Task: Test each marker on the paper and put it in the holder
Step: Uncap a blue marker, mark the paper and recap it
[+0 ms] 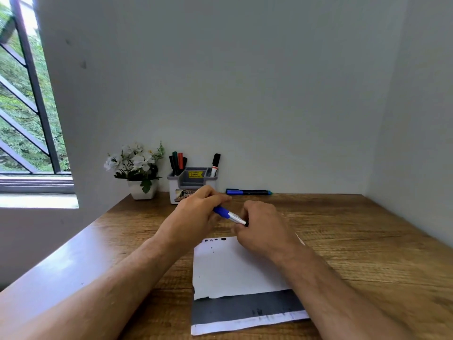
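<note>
Beyond the grip: holder [192, 184] and flower pot [143, 188] block the wall side; loose marker [248, 192] lies beyond-right. Worktop [367, 241] right of grip free; paper [228, 268] flat beneath

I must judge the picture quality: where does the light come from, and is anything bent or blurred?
Head view: daylight enters from the window at left, leaving pale glare on the table edge; the wide lens bends the walls; both hands, left and right, look slightly soft.

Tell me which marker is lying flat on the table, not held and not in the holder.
The blue marker with the teal end, by the wall right of the holder. The others stand in the holder, or are held, like the blue-and-white marker.
</note>
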Demonstrator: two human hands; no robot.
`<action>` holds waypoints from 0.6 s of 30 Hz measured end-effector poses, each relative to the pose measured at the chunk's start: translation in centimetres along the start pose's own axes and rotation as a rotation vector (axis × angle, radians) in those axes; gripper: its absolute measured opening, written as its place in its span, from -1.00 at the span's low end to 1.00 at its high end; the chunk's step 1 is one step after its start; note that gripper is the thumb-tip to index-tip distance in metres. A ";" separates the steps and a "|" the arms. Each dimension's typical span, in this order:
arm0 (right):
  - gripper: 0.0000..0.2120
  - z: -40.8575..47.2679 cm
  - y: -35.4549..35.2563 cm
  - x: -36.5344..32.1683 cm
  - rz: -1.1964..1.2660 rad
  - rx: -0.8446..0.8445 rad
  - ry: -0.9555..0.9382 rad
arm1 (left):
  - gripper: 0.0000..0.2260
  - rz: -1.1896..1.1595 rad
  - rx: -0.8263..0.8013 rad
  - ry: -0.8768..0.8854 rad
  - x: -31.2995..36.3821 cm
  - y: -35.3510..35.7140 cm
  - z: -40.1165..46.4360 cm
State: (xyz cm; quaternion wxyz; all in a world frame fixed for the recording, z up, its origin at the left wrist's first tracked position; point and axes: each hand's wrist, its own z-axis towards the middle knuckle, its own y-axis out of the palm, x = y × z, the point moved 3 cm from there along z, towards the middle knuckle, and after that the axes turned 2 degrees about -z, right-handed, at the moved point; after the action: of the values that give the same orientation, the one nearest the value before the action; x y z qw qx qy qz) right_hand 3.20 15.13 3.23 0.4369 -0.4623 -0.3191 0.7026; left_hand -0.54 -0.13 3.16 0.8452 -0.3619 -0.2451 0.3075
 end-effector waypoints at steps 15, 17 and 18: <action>-0.76 0.2 0.2 -0.1 0.216 0.012 -0.073 | -0.67 -0.024 0.065 0.049 -0.9 -0.6 -0.1; -0.75 0.3 0.1 -0.2 0.236 0.020 -0.066 | -0.71 -0.031 0.079 0.065 -0.9 -0.8 -0.1; -0.73 0.3 0.1 -0.3 0.234 0.025 -0.063 | -0.72 -0.029 0.085 0.070 -0.9 -0.9 -0.1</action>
State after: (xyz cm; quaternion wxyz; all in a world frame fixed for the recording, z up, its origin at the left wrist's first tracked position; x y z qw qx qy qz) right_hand 2.93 14.80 3.34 0.3472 -0.4685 -0.2679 0.7669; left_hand -0.81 -1.26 3.63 0.8723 -0.3324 -0.2075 0.2925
